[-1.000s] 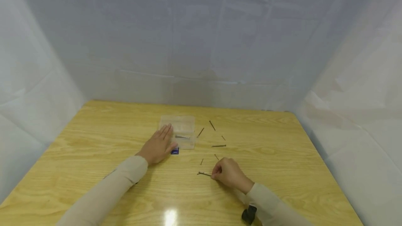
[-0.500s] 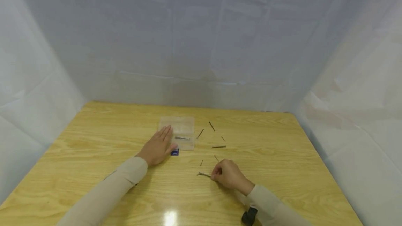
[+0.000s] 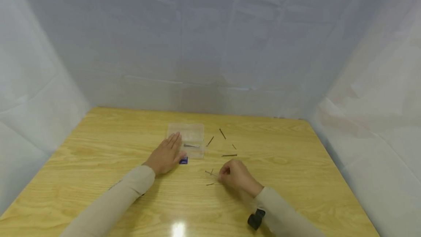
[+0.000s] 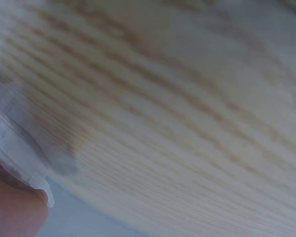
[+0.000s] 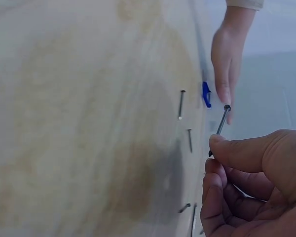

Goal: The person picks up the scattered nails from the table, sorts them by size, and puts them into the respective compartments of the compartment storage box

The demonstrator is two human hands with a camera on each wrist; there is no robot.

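Nail (image 5: 221,124) now lifted off table (image 3: 98,149), pinched in right hand (image 3: 237,175); left hand (image 3: 165,154) flat, unmoved.

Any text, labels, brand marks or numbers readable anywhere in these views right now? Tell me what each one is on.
No readable text in any view.
Blue tab beside the clear plastic box: any marking is too small to read.
Clear plastic box: no label visible.
Nail pinched by the right hand: no marking can be made out.
Black device at the right sleeve: no legible print.
Wooden table: grain only.
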